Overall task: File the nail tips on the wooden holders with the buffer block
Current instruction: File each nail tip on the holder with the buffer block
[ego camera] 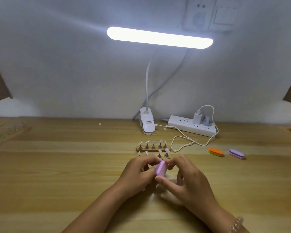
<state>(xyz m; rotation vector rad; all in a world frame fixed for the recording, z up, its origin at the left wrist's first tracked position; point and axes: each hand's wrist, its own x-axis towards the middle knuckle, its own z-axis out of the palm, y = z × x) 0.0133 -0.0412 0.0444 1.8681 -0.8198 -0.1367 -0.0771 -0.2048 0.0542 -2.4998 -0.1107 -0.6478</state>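
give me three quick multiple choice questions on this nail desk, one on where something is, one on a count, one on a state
1. Where does the orange block lie?
A. inside a box
B. on top of the nail tips
C. beside the purple block

2. How many nail tips stand on the back holder?
A. five
B. two
C. nine

3. The pink block is:
A. lying flat on the table
B. pinched in the right hand
C. standing on the back holder

Answers:
1 C, the two blocks lie side by side, off to the right.
2 A, five tips stand in one row on it.
3 B, the thumb presses its near end and the fingers curl over its far end.
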